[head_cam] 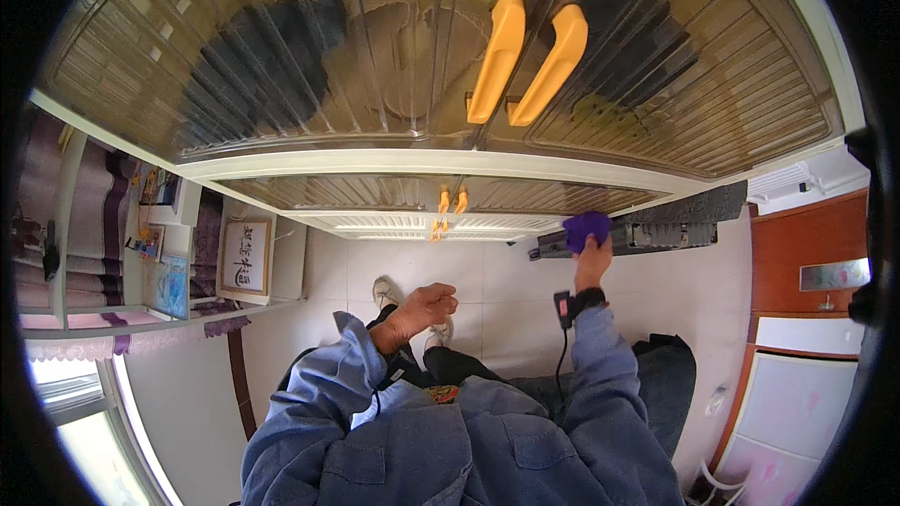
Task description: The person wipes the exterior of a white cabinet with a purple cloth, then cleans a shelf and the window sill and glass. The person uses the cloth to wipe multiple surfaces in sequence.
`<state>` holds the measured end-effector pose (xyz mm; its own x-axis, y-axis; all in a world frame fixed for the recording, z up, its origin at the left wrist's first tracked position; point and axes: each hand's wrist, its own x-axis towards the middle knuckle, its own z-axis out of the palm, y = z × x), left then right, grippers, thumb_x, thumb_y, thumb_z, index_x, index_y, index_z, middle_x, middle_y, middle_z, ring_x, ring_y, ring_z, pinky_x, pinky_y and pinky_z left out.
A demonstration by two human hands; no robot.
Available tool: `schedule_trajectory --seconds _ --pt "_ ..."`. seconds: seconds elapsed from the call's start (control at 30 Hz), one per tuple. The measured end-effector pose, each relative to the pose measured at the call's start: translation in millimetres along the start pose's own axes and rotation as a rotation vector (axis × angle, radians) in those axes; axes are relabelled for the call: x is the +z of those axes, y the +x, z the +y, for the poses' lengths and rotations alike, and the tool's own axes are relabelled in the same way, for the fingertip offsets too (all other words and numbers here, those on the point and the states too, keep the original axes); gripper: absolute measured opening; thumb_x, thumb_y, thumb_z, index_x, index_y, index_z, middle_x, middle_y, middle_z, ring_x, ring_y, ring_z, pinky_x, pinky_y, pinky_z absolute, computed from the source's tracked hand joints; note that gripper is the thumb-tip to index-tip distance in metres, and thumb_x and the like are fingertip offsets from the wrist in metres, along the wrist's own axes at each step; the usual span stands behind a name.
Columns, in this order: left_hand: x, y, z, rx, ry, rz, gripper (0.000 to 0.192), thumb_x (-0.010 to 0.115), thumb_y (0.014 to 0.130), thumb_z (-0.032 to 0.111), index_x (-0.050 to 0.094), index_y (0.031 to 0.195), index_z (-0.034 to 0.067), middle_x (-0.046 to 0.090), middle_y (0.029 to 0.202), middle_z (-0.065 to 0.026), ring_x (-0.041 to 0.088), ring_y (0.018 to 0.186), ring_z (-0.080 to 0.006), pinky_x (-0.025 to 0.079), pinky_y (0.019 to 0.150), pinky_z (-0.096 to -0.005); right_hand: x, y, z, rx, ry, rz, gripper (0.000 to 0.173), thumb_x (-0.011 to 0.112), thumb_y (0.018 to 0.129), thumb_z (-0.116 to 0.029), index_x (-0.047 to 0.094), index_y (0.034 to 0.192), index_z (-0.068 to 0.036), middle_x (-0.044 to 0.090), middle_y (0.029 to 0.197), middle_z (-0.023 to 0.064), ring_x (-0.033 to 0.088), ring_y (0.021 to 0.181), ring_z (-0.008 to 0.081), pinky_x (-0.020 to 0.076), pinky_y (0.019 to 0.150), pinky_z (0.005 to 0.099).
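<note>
My right hand (593, 263) grips a bunched purple cloth (587, 226). It is at the right end of a tall cabinet's lower doors (555, 195); whether cloth and door touch, I cannot tell. A dark watch-like band with a cable circles that wrist. My left hand (430, 304) is curled into a loose fist in front of my body, with nothing visible in it. Above both hands rise the cabinet's upper doors (394, 70), brown, see-through and ribbed, with dark and tan bundles behind them. Two yellow handles (498, 60) (552, 67) sit side by side at the seam.
A long black case-like object (633, 233) lies beside the cabinet's right end. Left, a white shelf unit (140, 316) carries pictures and framed calligraphy (245, 256). Dark fabric (661, 386) lies behind my right arm. A reddish-brown wooden door (808, 246) stands at right above pale tiled floor (520, 330).
</note>
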<state>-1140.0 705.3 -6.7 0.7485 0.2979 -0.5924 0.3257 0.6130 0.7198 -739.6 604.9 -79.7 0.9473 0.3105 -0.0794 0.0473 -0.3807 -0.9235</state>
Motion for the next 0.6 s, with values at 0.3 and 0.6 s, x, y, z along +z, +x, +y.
schedule_trajectory --seconds 0.3,0.6 --pt "-9.7 -33.7 -18.7 -0.006 -0.057 0.149 0.051 0.065 0.102 0.031 0.054 0.139 -0.002 0.068 0.119 -0.0113 0.067 0.109 -0.0197 0.056 0.092 -0.0335 101.6 -90.5 2.0 -0.287 -0.377 -0.209 0.025 0.068 0.091 -0.021 0.072 0.105 -0.001 0.072 0.092 0.0233 0.069 0.084 0.0430 0.0527 0.076 0.0496" --pt "-43.4 -65.7 -47.8 0.088 -0.120 0.191 0.039 0.067 0.101 0.025 0.059 0.132 0.002 0.070 0.112 -0.0085 0.068 0.104 -0.0195 0.056 0.089 -0.0333 135.6 -224.1 -84.5 -0.446 -0.431 -1.314 0.025 0.071 0.096 -0.022 0.072 0.110 -0.002 0.072 0.085 0.0052 0.060 0.073 0.0184 0.0511 0.073 0.0358"
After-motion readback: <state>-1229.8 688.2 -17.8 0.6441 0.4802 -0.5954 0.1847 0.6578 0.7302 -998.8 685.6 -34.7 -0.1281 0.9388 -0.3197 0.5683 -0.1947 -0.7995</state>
